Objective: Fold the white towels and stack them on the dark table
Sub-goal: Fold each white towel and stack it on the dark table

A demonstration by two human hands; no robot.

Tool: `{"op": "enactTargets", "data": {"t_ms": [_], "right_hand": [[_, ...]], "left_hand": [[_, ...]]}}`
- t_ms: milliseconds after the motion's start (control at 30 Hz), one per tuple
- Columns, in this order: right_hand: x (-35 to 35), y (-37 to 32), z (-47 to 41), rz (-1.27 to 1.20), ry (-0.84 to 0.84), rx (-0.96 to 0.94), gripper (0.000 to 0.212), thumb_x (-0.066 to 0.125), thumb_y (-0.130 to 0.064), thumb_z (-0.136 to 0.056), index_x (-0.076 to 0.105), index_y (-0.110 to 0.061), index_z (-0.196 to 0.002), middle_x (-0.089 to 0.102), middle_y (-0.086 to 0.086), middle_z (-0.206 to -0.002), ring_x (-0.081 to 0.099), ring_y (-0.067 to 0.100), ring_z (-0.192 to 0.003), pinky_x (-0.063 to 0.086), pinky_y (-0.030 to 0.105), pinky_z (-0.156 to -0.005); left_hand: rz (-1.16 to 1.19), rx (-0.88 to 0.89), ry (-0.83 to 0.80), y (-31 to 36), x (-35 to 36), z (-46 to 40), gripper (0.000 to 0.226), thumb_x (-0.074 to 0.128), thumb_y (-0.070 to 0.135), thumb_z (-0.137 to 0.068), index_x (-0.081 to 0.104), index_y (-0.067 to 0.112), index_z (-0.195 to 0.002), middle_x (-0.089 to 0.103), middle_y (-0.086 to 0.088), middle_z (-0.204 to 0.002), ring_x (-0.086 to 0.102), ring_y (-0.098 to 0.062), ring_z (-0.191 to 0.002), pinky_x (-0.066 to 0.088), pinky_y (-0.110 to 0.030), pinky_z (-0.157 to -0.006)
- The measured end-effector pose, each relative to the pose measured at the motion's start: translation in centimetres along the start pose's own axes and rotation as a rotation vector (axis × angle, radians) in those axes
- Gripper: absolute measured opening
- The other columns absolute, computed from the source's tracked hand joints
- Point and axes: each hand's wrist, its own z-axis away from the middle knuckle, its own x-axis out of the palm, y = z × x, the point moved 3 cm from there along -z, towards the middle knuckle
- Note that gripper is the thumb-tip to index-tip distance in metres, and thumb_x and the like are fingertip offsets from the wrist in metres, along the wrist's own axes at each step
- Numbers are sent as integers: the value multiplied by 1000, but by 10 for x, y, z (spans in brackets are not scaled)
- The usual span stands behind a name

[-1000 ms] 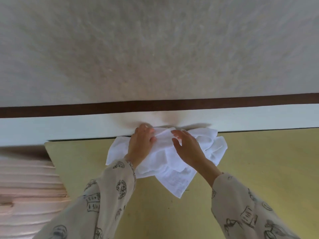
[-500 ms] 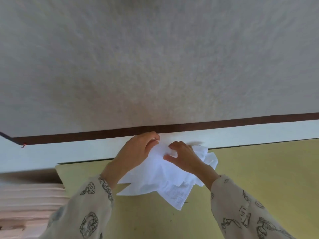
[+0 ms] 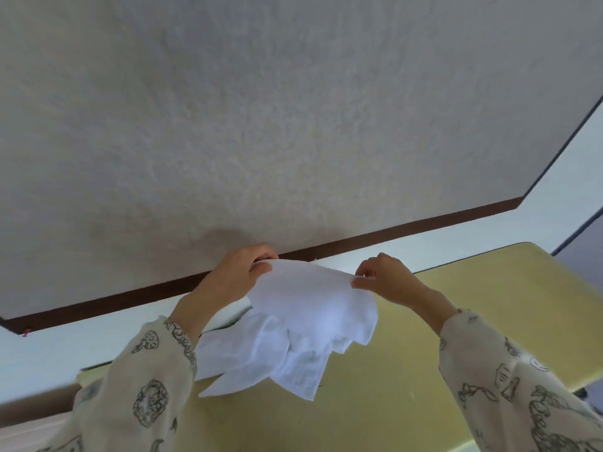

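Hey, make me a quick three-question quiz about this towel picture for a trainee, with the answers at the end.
1. True or false: both hands pinch the towel's top edge.
2. What colour is the surface below the towel? A) yellow B) black C) red
3. Fill in: the towel is ____, not folded flat.

Key:
1. True: left hand and right hand each pinch it.
2. A
3. hanging, crumpled

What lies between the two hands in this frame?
The head view shows the top edge of the white towel spanning from left hand to right hand, both pinching it.
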Motion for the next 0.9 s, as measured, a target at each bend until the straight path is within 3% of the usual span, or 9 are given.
{"op": "enactTargets", "data": {"t_ms": [100, 200, 300, 433, 500, 600, 733, 833, 900], "right_hand": [[-26, 48, 11, -49, 95, 46, 19, 60, -25, -87, 71, -10, -89, 54, -8, -72, 46, 14, -83, 39, 29, -73], [-48, 104, 17, -87, 179, 82, 18, 59, -20, -87, 71, -7, -86, 64, 3, -85, 53, 17, -83, 41, 29, -73], [-70, 165, 18, -184, 242, 121, 16, 60, -18, -88, 70, -6, -88, 69, 6, -91, 61, 21, -87, 45, 29, -79], [-104, 236, 18, -296, 307, 149, 15, 58, -15, -90, 71, -8, -89, 71, 3, -88, 60, 13, -81, 42, 22, -77], [-117, 265, 24, -328, 314, 174, 15, 58, -16, -90, 72, -10, -91, 69, -2, -87, 58, 10, -82, 39, 16, -74], [-124, 300, 37, -342, 294, 198, 16, 57, -17, -90, 72, -12, -93, 65, -8, -84, 58, 8, -83, 37, 14, -70], [-104, 335, 67, -395, 234, 266, 16, 58, -18, -90, 72, -10, -92, 66, -4, -83, 57, 5, -75, 38, 12, -64], [-69, 357, 91, -407, 105, 300, 17, 58, -19, -90, 72, -9, -92, 67, -2, -83, 61, 9, -82, 38, 18, -68], [-38, 372, 105, -403, -11, 331, 18, 59, -21, -90, 72, -9, -92, 69, 2, -87, 62, 13, -87, 39, 21, -71]], "left_hand": [[-23, -45, -59, 19, 23, -19, 17, 51, 5, -91, 63, 10, -102, 59, 6, -89, 52, -8, -81, 35, -5, -63], [-39, -114, -86, 42, 59, -46, 15, 56, 12, -90, 64, 9, -101, 61, 2, -89, 53, -9, -81, 35, -15, -68], [-17, -191, -7, 74, 97, -82, 14, 62, 21, -86, 65, 9, -93, 59, 3, -78, 52, -10, -71, 33, -16, -60], [16, -199, 74, 119, 147, -133, 18, 63, 24, -85, 62, 7, -87, 52, 7, -64, 46, -3, -59, 31, -12, -53], [35, -171, 85, 140, 167, -151, 16, 62, 21, -86, 62, 5, -89, 54, 7, -67, 47, -1, -61, 32, -9, -53], [54, -119, 80, 163, 190, -166, 13, 59, 13, -88, 64, 4, -97, 60, -1, -83, 52, -11, -73, 33, -11, -57], [56, -110, -68, 169, 230, -158, 13, 56, 6, -88, 66, 14, -94, 62, 2, -89, 54, -11, -82, 36, -14, -68], [34, -127, -275, 161, 270, -135, 18, 57, 8, -87, 68, 20, -94, 60, 9, -87, 55, -6, -82, 43, -14, -76], [-1, -144, -451, 153, 300, -120, 18, 56, 9, -87, 69, 15, -97, 59, 14, -81, 53, 1, -75, 39, -6, -68]]}}
